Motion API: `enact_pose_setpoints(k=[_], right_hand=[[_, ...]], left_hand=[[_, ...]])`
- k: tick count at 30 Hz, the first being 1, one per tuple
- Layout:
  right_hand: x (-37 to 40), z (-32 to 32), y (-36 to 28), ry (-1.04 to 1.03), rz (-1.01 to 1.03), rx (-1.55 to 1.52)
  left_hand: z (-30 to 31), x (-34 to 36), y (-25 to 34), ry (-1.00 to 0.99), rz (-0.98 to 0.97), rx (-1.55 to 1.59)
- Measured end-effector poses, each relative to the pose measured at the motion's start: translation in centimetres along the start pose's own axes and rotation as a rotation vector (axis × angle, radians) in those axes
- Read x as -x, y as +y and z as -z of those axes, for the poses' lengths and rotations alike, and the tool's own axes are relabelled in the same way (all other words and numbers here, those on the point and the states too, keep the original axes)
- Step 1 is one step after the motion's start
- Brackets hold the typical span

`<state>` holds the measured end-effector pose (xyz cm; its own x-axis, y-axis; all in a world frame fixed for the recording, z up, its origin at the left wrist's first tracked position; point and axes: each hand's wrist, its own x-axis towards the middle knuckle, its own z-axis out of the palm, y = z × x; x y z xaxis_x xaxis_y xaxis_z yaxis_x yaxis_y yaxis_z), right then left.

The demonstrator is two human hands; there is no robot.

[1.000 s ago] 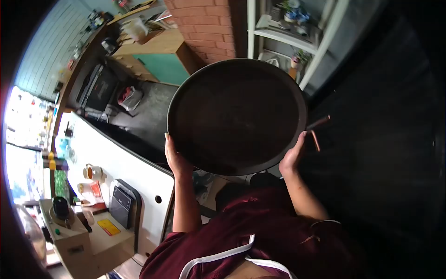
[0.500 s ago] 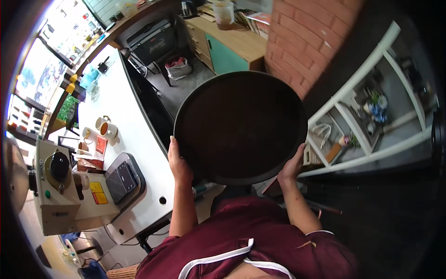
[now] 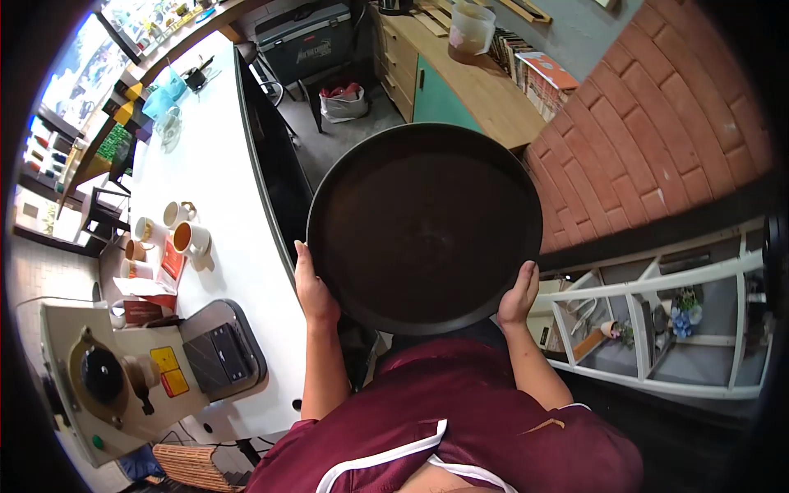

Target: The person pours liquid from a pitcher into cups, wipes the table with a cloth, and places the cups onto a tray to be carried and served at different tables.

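A large round dark tray with a raised rim is held in front of my body, its inner face turned toward me. My left hand grips its lower left edge, thumb up along the rim. On the lower right edge, my right hand holds it the same way. The fingers behind the tray are hidden on both sides. Nothing lies on the tray.
The white counter at left carries mugs, a black scale and a beige machine. Beyond stand a wooden cabinet and a bag. A brick wall and white shelf are at right.
The view has turned, so the counter, cabinet, brick wall and shelf appear shifted and rotated. Both hands still hold the tray, which sits nearly where it was in the view.
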<state>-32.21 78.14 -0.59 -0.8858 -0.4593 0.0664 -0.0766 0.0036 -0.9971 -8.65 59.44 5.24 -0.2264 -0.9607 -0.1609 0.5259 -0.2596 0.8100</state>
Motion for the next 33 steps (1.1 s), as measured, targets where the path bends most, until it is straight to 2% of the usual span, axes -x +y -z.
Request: enact_pose_setpoints(k=[3,4,7,9,10,12,17,21,23,25,27,28,31,33], right_hand=[[-3.7,-2.9,0.7,0.101,-0.026,-0.109],[-5.1,-3.4,0.3,0.053,0.003,-0.196],[-10.2,-5.0,1.3,0.155,-0.007,-0.034],[-14.5,-6.0,1.8,0.152,0.003,-0.074],[-16.7,-6.4,2.2,0.163,0.014,-0.106],[-20.5,-6.0,3.0,0.161,0.057,-0.059],[-28.8,-4.6,3.6,0.201,-0.019,-0.086],[-33.4,-4.7,5.0,0.245,-0.003,-0.077],[-34.8,-5.6,5.1,0.254,-0.01,-0.033],[-35.6,-6.6,6.1,0.284,-0.031,0.019],[-36.3,-7.2,8.2,0.216,-0.092,0.063],[-36.6,-7.7,9.2,0.258,-0.114,0.066],[-37.1,-9.9,11.8,0.314,-0.176,0.121],[-37.7,-11.0,13.4,0.362,-0.246,0.162]], left_hand=[[-1.1,-3.3,-0.6,0.001,-0.004,-0.065],[-1.5,-4.7,-1.1,-0.025,-0.01,-0.052],[-3.3,-8.1,-3.7,0.007,-0.055,-0.11],[-5.8,-11.3,-4.7,0.065,-0.18,-0.254],[-7.6,-12.4,-5.1,0.068,-0.126,-0.227],[-10.9,-14.9,-5.9,0.005,-0.114,-0.33],[-18.7,-20.4,-7.1,-0.223,0.062,-0.492],[-21.9,-26.0,-9.5,-0.325,0.103,-0.541],[-22.6,-29.4,-10.6,-0.344,0.158,-0.61],[-24.3,-32.9,-10.8,-0.362,0.221,-0.878],[-23.9,-38.1,-12.9,-0.419,0.231,-0.965],[-23.5,-40.6,-14.1,-0.441,0.232,-1.034],[-26.7,-47.0,-15.6,-0.624,0.262,-1.222],[-28.6,-51.5,-17.7,-0.739,0.321,-1.203]])
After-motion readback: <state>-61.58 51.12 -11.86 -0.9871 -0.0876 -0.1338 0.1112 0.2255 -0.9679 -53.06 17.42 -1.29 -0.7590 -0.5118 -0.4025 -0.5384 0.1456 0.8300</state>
